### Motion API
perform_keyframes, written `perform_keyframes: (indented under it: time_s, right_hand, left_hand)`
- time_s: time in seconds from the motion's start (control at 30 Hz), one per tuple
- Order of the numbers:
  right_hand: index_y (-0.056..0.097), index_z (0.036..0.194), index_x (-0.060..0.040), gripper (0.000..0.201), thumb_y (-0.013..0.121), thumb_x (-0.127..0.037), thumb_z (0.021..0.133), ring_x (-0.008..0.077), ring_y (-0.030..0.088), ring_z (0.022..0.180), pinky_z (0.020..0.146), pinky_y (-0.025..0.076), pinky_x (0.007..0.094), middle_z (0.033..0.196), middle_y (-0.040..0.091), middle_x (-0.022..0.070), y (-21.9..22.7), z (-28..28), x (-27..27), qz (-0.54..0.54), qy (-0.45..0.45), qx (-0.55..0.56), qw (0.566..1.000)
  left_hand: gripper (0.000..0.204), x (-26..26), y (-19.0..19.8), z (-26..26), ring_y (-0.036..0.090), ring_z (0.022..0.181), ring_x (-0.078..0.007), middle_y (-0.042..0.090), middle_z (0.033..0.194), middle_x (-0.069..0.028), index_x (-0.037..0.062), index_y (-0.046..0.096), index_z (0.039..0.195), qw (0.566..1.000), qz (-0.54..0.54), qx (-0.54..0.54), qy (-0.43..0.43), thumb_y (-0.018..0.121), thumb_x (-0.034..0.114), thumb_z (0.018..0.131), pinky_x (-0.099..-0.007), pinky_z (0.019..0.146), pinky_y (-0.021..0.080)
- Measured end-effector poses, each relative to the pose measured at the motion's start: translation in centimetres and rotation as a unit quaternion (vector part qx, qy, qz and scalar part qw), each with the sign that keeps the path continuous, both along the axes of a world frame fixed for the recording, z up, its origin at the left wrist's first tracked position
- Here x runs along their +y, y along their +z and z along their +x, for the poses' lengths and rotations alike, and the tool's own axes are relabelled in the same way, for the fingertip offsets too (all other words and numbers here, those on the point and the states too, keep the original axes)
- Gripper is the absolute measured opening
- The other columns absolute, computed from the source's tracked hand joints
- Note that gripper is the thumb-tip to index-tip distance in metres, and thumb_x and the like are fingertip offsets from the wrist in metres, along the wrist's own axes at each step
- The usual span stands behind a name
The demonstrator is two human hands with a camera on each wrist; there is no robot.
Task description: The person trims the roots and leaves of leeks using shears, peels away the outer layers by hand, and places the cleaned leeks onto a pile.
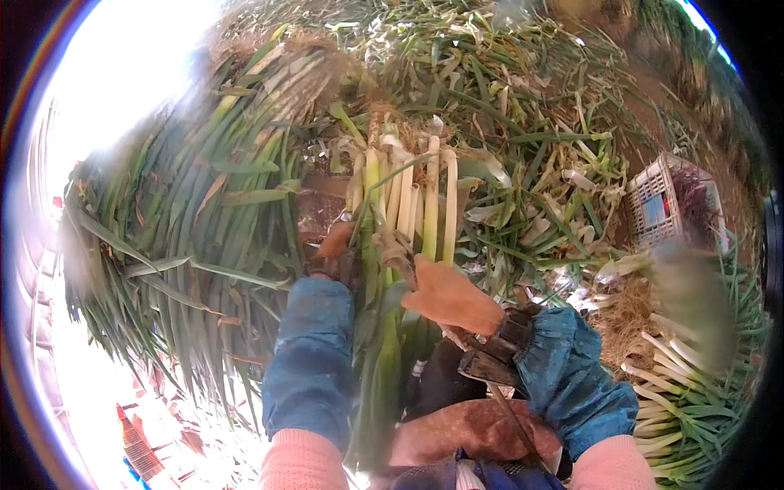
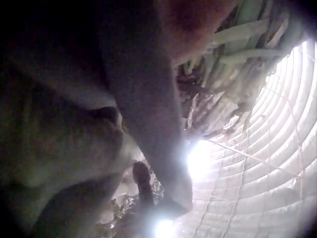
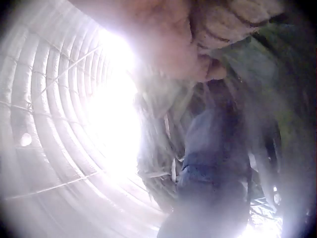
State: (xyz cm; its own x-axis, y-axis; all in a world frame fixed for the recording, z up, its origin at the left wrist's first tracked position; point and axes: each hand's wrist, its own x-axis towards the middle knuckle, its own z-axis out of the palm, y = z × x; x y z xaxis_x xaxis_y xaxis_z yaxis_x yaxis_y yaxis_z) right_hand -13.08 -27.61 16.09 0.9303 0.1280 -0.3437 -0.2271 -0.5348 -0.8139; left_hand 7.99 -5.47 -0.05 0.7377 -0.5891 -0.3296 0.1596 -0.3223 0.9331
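Note:
In the head view, a bunch of leeks (image 1: 430,200) lies in front of me, pale stalks and roots pointing away and green leaves towards my lap. My gloved left hand (image 1: 333,247) grips the bunch from its left side, the fingers partly hidden by leaves. On the other side my right hand (image 1: 454,296), in an orange-brown glove, pinches a dry, peeling leaf (image 1: 394,251) against the stalks. Curled fingers (image 3: 225,25) and green leaves (image 3: 252,64) show in the right wrist view. The left wrist view is dark, mostly filled by blurred close leaves.
A large heap of untrimmed leeks (image 1: 212,188) lies on the left. Stripped leaves (image 1: 523,98) cover the ground ahead. At the right stand a plastic crate (image 1: 653,208) and a pile of pale-stemmed leeks (image 1: 665,384). A ribbed, light tunnel wall (image 2: 267,163) curves alongside.

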Motion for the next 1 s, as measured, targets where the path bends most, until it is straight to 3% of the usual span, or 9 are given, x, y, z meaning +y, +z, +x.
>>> perform_keyframes:
  time_s: [0.03, 0.13, 0.17, 0.23, 0.33, 0.43, 0.5, 0.63, 1.0]
  right_hand:
    - [0.044, 0.088, 0.0077, 0.036, 0.057, -0.022, 0.073, 0.0439, 0.056, 0.073, 0.067, 0.044, 0.0474, 0.074, 0.055, 0.0277, -0.3, 0.3, 0.1, -0.001, -0.011, -0.008, 1.000]
    - [0.045, 0.089, 0.0086, 0.036, 0.057, -0.021, 0.073, 0.0441, 0.057, 0.073, 0.067, 0.044, 0.0476, 0.072, 0.056, 0.0282, -1.2, 2.2, 0.1, -0.007, -0.044, -0.028, 0.999]
    - [0.044, 0.090, 0.0091, 0.036, 0.057, -0.021, 0.073, 0.0443, 0.057, 0.073, 0.067, 0.045, 0.0477, 0.072, 0.056, 0.0283, -1.3, 2.9, -0.3, -0.015, -0.054, -0.030, 0.998]
    - [0.044, 0.091, 0.0099, 0.038, 0.057, -0.020, 0.073, 0.0447, 0.057, 0.074, 0.068, 0.045, 0.0479, 0.071, 0.057, 0.0288, -1.8, 3.5, -0.4, -0.037, -0.086, -0.058, 0.994]
    - [0.042, 0.093, 0.0106, 0.039, 0.057, -0.020, 0.073, 0.0453, 0.057, 0.074, 0.068, 0.045, 0.0483, 0.071, 0.057, 0.0295, -1.9, 3.4, 0.0, -0.069, -0.111, -0.096, 0.987]
    - [0.042, 0.094, 0.0109, 0.038, 0.055, -0.019, 0.075, 0.0441, 0.058, 0.073, 0.067, 0.046, 0.0480, 0.072, 0.057, 0.0292, -0.9, 2.5, 0.0, -0.064, -0.081, -0.066, 0.992]
    - [0.044, 0.093, 0.0115, 0.035, 0.053, -0.018, 0.076, 0.0418, 0.060, 0.073, 0.067, 0.048, 0.0472, 0.074, 0.059, 0.0279, -0.8, 2.1, 0.3, -0.055, -0.062, -0.050, 0.995]
    - [0.042, 0.094, 0.0118, 0.034, 0.052, -0.014, 0.075, 0.0429, 0.060, 0.070, 0.064, 0.048, 0.0461, 0.074, 0.059, 0.0285, -1.4, 2.3, 0.5, -0.057, -0.045, -0.039, 0.997]
    - [0.044, 0.098, 0.0114, 0.033, 0.051, -0.011, 0.075, 0.0424, 0.061, 0.074, 0.067, 0.050, 0.0460, 0.077, 0.059, 0.0286, -2.6, 0.6, 1.5, -0.104, -0.037, -0.084, 0.990]
  left_hand:
    - [0.025, -0.4, 0.3, -0.2, 0.060, 0.073, -0.0174, 0.065, 0.081, -0.0106, -0.0015, 0.064, 0.095, 0.992, -0.030, 0.096, 0.072, 0.059, 0.018, 0.081, -0.0319, 0.066, 0.047]
    - [0.030, -0.8, 1.2, -0.7, 0.058, 0.092, -0.0210, 0.061, 0.103, -0.0112, -0.0003, 0.058, 0.108, 0.999, -0.020, 0.014, -0.039, 0.052, 0.020, 0.087, -0.0323, 0.078, 0.046]
    - [0.030, -1.5, 1.3, -0.8, 0.058, 0.090, -0.0237, 0.061, 0.099, -0.0131, -0.0012, 0.059, 0.104, 0.988, 0.141, -0.065, 0.003, 0.054, 0.022, 0.085, -0.0335, 0.078, 0.046]
    - [0.031, -5.5, 5.2, -2.7, 0.057, 0.086, -0.0292, 0.061, 0.091, -0.0169, -0.0030, 0.060, 0.097, 0.867, 0.442, -0.216, 0.086, 0.059, 0.024, 0.082, -0.0360, 0.076, 0.045]
    - [0.031, -7.0, 7.3, -4.1, 0.054, 0.079, -0.0358, 0.056, 0.080, -0.0198, -0.0033, 0.057, 0.092, 0.696, 0.356, -0.583, 0.223, 0.062, 0.024, 0.078, -0.0400, 0.073, 0.044]
    - [0.022, -6.3, 5.3, -1.7, 0.051, 0.070, -0.0410, 0.052, 0.076, -0.0201, -0.0024, 0.055, 0.090, 0.833, 0.266, -0.485, 0.021, 0.057, 0.014, 0.075, -0.0435, 0.064, 0.044]
    - [0.023, -5.7, 0.5, 0.1, 0.051, 0.072, -0.0422, 0.052, 0.079, -0.0225, -0.0043, 0.051, 0.090, 0.873, 0.124, -0.472, 0.016, 0.057, 0.013, 0.076, -0.0445, 0.065, 0.044]
    - [0.027, -5.1, 3.5, -1.9, 0.051, 0.077, -0.0453, 0.052, 0.082, -0.0261, -0.0086, 0.047, 0.093, 0.857, 0.174, -0.481, -0.064, 0.056, 0.010, 0.075, -0.0468, 0.069, 0.043]
    - [0.041, -0.6, 9.4, -14.0, 0.052, 0.090, -0.0461, 0.055, 0.095, -0.0272, -0.0007, 0.045, 0.109, 0.932, 0.183, -0.312, -0.028, 0.060, 0.014, 0.074, -0.0487, 0.076, 0.042]
